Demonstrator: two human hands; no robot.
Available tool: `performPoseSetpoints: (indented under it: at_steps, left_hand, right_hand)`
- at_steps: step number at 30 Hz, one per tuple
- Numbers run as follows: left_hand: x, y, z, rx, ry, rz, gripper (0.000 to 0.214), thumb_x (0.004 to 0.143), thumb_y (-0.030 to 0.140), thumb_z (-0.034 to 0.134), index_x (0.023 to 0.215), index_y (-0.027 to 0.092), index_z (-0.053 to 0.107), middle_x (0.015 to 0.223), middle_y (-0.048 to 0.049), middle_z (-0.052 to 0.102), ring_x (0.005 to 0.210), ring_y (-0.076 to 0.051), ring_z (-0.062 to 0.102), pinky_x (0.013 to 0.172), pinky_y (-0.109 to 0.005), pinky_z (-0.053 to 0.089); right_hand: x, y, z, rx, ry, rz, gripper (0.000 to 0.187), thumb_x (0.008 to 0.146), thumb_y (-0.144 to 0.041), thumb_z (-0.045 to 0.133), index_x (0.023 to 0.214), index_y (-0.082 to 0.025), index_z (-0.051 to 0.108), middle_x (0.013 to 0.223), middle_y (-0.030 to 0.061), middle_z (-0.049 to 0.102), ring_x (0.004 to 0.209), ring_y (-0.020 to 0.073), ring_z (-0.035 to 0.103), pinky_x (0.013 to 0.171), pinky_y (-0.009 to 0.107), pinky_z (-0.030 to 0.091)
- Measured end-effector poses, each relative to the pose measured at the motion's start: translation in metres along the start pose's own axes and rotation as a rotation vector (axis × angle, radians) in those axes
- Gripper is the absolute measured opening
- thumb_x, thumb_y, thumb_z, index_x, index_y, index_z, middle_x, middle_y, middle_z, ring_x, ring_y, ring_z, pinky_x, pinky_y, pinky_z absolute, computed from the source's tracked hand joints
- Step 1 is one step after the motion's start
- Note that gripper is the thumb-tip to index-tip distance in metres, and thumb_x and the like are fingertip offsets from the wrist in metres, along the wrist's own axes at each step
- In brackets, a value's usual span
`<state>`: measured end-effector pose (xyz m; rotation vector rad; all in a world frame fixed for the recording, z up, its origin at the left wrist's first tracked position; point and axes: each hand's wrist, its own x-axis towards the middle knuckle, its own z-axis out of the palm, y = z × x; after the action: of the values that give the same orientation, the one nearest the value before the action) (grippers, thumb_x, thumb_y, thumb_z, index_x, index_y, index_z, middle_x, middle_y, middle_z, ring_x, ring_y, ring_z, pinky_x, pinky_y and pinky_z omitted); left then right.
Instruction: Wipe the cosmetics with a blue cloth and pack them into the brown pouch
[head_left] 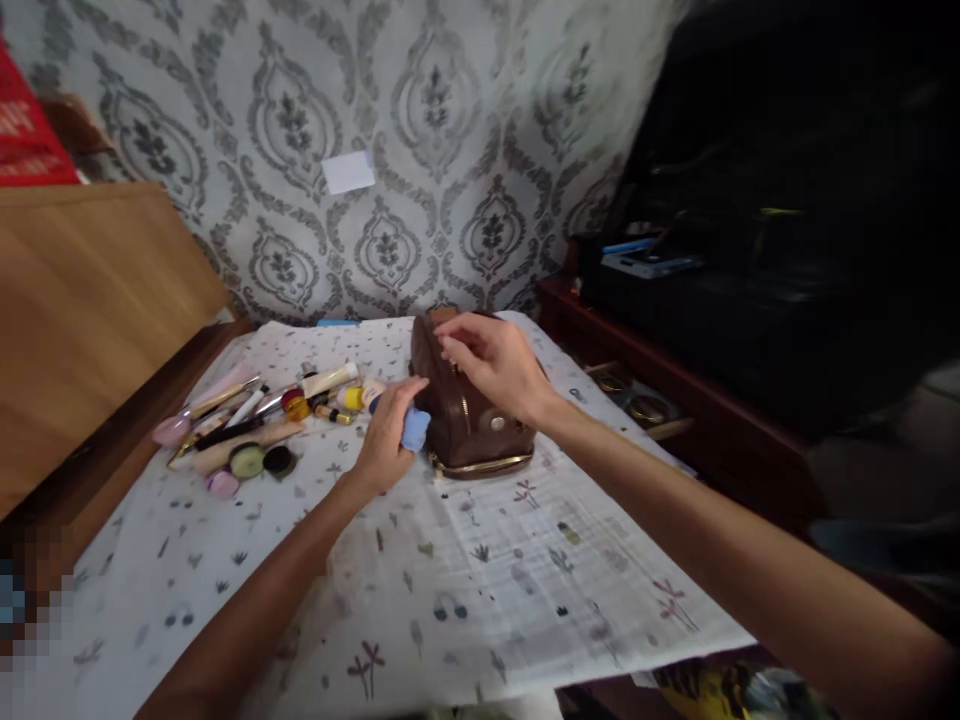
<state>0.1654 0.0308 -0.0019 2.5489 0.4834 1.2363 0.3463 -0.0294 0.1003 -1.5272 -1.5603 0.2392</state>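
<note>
A brown leather cosmetic bag (459, 420) with a gold trim stands on a white patterned cloth (420, 560). My right hand (491, 362) rests on top of the bag, fingers curled and pinched at its upper edge. My left hand (386, 440) is closed around a small light-blue object (415, 429), pressed against the bag's left side. To the left lies a pile of makeup items (255, 420): brushes, tubes, small bottles and round compacts.
A wooden board (82, 320) leans at the left. A dark wooden shelf (675, 400) with small items runs along the right, with a black mass above it. Patterned grey wallpaper (390, 130) is behind.
</note>
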Motion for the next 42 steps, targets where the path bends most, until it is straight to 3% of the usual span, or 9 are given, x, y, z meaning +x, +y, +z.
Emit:
performPoseSetpoints:
  at_steps: [6,12,16,20,24,31,33,36,42]
  left_hand:
    - [-0.05,-0.027,-0.022,0.109,-0.292,-0.155,0.045,0.084,0.008,0.047,0.124,0.02,0.061,0.115,-0.0096,0.065,0.11,-0.026,0.058,0.094,-0.04,0.05]
    - [-0.076,-0.052,-0.04,0.223,-0.299,-0.225,0.029,0.088,0.012,0.047,0.112,0.017,0.063,0.103,-0.01,0.064,0.101,-0.026,0.057,0.087,-0.039,0.05]
    - [-0.079,-0.057,-0.039,0.248,-0.309,-0.223,0.027,0.086,0.01,0.048,0.109,0.016,0.061,0.102,-0.0102,0.063,0.099,-0.026,0.056,0.088,-0.039,0.049]
    - [-0.078,-0.057,-0.038,0.314,-0.421,-0.204,0.032,0.078,0.009,0.056,0.109,0.015,0.059,0.107,-0.0129,0.063,0.102,-0.029,0.055,0.089,-0.042,0.048]
    - [-0.075,-0.055,-0.04,0.354,-0.515,-0.192,0.033,0.076,0.02,0.067,0.107,0.014,0.058,0.11,-0.015,0.063,0.105,-0.033,0.055,0.088,-0.044,0.046]
    - [-0.075,-0.056,-0.043,0.309,-0.505,-0.154,0.052,0.081,0.062,0.069,0.105,0.017,0.059,0.108,-0.0112,0.064,0.102,-0.03,0.056,0.088,-0.041,0.043]
    - [-0.076,-0.057,-0.043,0.31,-0.496,-0.143,0.046,0.087,0.06,0.063,0.105,0.018,0.059,0.108,-0.0105,0.064,0.102,-0.028,0.056,0.087,-0.041,0.043]
    - [-0.076,-0.058,-0.042,0.33,-0.486,-0.15,0.027,0.096,0.042,0.055,0.104,0.017,0.061,0.106,-0.0101,0.064,0.102,-0.027,0.056,0.086,-0.04,0.043]
    - [-0.079,-0.06,-0.039,0.345,-0.468,-0.177,0.025,0.091,0.029,0.059,0.111,0.015,0.063,0.113,-0.0141,0.064,0.107,-0.029,0.055,0.089,-0.043,0.047]
  right_hand:
    - [-0.054,0.0,0.046,0.036,-0.038,-0.245,0.023,0.096,-0.026,0.05,0.104,-0.022,0.071,0.093,0.0061,0.074,0.085,0.0202,0.07,0.079,0.031,0.055]
    - [-0.067,0.004,0.097,0.032,-0.092,-0.36,0.025,0.099,-0.022,0.044,0.107,-0.022,0.068,0.101,0.008,0.071,0.097,0.0201,0.067,0.088,0.032,0.053]
    - [-0.056,0.023,0.14,0.007,-0.116,-0.215,0.026,0.093,-0.018,0.05,0.114,-0.017,0.064,0.115,0.0123,0.065,0.107,0.0221,0.065,0.096,0.033,0.052]
    - [-0.039,0.044,0.181,-0.097,-0.04,-0.022,0.041,0.086,-0.018,0.054,0.126,-0.011,0.056,0.127,0.0193,0.057,0.121,0.0285,0.057,0.107,0.042,0.045]
    - [-0.028,0.058,0.209,-0.091,0.058,0.059,0.045,0.088,-0.022,0.052,0.132,-0.011,0.051,0.127,0.0198,0.055,0.123,0.0293,0.054,0.109,0.044,0.042]
    - [-0.023,0.083,0.225,-0.031,0.112,0.084,0.049,0.089,-0.031,0.052,0.134,-0.013,0.048,0.123,0.0189,0.059,0.114,0.0299,0.058,0.099,0.045,0.047]
    - [-0.024,0.085,0.224,-0.031,0.105,0.08,0.049,0.09,-0.034,0.052,0.134,-0.013,0.049,0.122,0.0192,0.06,0.113,0.0297,0.058,0.098,0.044,0.048]
    - [-0.026,0.082,0.221,-0.016,0.11,0.08,0.048,0.092,-0.037,0.049,0.133,-0.011,0.051,0.121,0.0196,0.061,0.113,0.0291,0.059,0.099,0.044,0.048]
    - [-0.01,0.057,0.217,0.0,0.123,-0.122,0.037,0.094,-0.034,0.045,0.123,-0.016,0.06,0.129,0.0179,0.061,0.124,0.0289,0.055,0.108,0.048,0.042]
